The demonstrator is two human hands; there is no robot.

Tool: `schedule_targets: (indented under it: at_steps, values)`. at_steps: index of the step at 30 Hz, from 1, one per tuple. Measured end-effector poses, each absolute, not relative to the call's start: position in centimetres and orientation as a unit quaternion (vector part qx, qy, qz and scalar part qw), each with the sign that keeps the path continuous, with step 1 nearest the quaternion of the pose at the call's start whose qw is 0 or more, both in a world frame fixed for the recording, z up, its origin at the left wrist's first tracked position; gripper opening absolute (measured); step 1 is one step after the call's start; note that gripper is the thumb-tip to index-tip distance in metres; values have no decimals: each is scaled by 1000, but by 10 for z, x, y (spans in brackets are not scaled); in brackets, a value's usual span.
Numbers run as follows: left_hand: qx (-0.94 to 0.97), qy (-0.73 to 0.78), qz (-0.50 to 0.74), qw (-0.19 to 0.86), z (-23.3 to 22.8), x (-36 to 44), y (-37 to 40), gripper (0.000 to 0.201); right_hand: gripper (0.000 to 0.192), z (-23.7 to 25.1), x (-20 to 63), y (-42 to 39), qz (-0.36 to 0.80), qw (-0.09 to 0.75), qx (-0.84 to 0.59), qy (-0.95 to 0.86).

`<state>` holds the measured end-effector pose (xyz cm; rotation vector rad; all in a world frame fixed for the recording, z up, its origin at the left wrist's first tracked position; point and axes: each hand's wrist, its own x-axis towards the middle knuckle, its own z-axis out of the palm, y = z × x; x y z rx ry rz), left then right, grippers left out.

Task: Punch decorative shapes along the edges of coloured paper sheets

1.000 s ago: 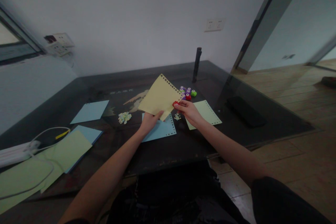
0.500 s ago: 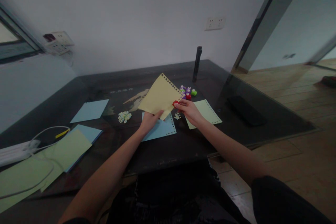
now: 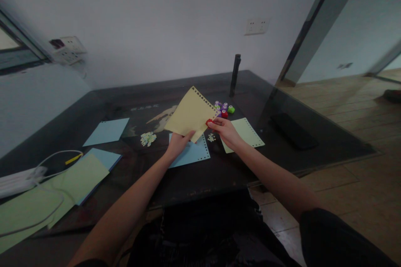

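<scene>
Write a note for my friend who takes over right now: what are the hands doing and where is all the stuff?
Left hand: holds the yellow sheet up by its lower corner.
Right hand: pinches a small red punch at the sheet's right edge.
Done: a row of holes runs along the yellow sheet's upper right edge. The blue sheet and the pale green sheet, flat on the table, have hole rows too.
Left: the plain blue sheet far left shows no holes.
Nearby: spare punches behind the hands, paper bits to the left.
</scene>
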<state>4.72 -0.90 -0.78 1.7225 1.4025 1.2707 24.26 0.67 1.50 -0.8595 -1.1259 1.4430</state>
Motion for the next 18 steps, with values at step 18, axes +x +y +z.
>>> schedule_targets:
  at_steps: [18]
  values:
    - [647,535,472,270,-8,48,-10,22,29,12,242,11,620,543,-334,-457]
